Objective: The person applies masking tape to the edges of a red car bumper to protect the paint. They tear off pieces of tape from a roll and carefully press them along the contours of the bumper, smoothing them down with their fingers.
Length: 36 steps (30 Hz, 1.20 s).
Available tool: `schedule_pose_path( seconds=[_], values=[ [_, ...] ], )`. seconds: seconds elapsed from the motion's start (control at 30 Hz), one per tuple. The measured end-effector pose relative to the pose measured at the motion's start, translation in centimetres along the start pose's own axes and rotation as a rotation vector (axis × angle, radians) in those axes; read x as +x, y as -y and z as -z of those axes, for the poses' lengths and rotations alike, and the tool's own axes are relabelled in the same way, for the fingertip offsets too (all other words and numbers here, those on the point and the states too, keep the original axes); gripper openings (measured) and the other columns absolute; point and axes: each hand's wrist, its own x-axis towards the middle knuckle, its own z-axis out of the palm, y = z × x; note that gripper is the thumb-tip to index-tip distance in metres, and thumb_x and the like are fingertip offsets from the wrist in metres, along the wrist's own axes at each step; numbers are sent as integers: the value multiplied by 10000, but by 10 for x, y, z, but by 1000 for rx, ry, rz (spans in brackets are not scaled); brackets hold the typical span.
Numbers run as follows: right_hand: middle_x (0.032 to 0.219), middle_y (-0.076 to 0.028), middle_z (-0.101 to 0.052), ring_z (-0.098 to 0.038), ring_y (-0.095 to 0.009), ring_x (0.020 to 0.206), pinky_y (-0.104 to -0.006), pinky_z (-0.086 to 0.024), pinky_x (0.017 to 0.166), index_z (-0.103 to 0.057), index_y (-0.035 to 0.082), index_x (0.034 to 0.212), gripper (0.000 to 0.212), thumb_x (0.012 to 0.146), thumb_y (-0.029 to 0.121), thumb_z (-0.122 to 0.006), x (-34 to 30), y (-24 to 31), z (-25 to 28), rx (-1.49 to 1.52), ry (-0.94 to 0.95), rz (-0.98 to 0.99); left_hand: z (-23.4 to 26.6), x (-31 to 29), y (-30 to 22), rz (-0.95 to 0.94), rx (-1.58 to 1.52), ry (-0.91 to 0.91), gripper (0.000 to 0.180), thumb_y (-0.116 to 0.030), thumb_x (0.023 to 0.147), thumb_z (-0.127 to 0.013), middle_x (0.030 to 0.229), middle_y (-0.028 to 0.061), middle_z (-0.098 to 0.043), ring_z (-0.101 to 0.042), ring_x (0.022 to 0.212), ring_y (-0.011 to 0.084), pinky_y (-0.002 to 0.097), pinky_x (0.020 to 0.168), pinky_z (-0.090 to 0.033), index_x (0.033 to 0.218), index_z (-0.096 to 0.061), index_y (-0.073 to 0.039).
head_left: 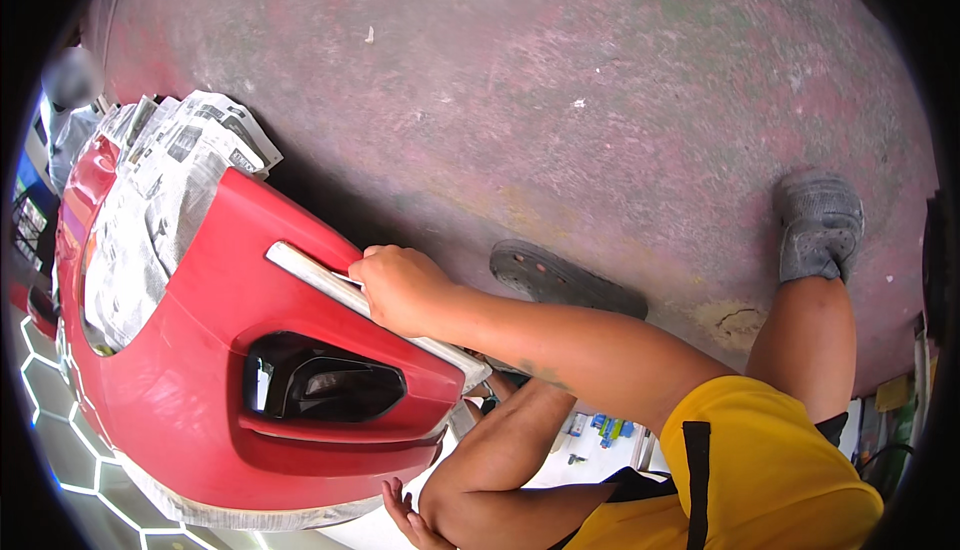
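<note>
A red car bumper (330,300) fills the left side, with a dark lamp opening (325,380) in its face. A long, narrow off-white strip (310,272) runs along the bumper beside the floor-side edge. Over that strip my right hand (400,290) is closed, knuckles up, pressing against it. A thin white edge shows at its fingertips; what it belongs to is hidden under the hand. Low in the picture, my left hand (405,518) hangs beside my bent knee, apart from the bumper, its fingers loosely spread and holding nothing.
Newspaper (180,170) covers the bumper's far part. A person (70,110) is at the far left edge. My grey clogs (820,225) stand on the worn concrete floor (600,70). Blue and green small items (612,430) lie behind my knee. Hexagonal light reflections line the lower left.
</note>
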Motion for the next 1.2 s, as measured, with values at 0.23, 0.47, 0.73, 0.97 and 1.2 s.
schedule_pose_path(
  seconds=[0.23, 0.47, 0.73, 0.97, 1.2],
  values=[
    [1086, -227, -732, -736, -431, 998, -514, -602, 887, -761, -3, 965, 155, 818, -6, -711, -14, -16, -5, 19, -15, -2, -2, 0, -1, -14, 9, 5, 1014, -743, 1029, -452, 1695, 236, -357, -344, 1571, 389, 576, 1253, -266, 1696, -230, -12],
    [973, -235, -695, -701, -446, 953, -551, -563, 850, -714, -14, 914, 106, 925, 60, -639, -5, -5, -5, 77, -161, 43, -4, -5, 7, 18, -13, -55, 991, -723, 988, -476, 1636, 242, -404, -369, 1534, 355, 550, 1233, -223, 1705, -250, -77],
    [1050, -213, -730, -733, -418, 984, -524, -591, 885, -761, 32, 943, 120, 878, 63, -666, -36, -13, -14, 60, -46, 4, -5, -11, 2, 12, -11, -52, 984, -710, 995, -470, 1639, 250, -401, -362, 1543, 357, 557, 1235, -229, 1706, -244, -69],
    [1032, -150, -746, -709, -371, 1064, -526, -563, 914, -759, 122, 1119, 237, 917, 136, -636, -70, -18, 101, -265, -98, 44, -7, -15, -5, -53, 26, -40, 899, -624, 1046, -425, 1638, 263, -412, -386, 1532, 355, 531, 1221, -263, 1695, -253, -27],
    [1056, -125, -746, -675, -368, 1027, -492, -524, 926, -754, 126, 1123, 244, 897, 42, -719, -177, 25, 338, -1158, -630, 288, -4, -9, 2, -165, 6, -46, 833, -543, 1070, -413, 1612, 267, -458, -433, 1506, 363, 495, 1184, -318, 1673, -289, 18]
  ],
)
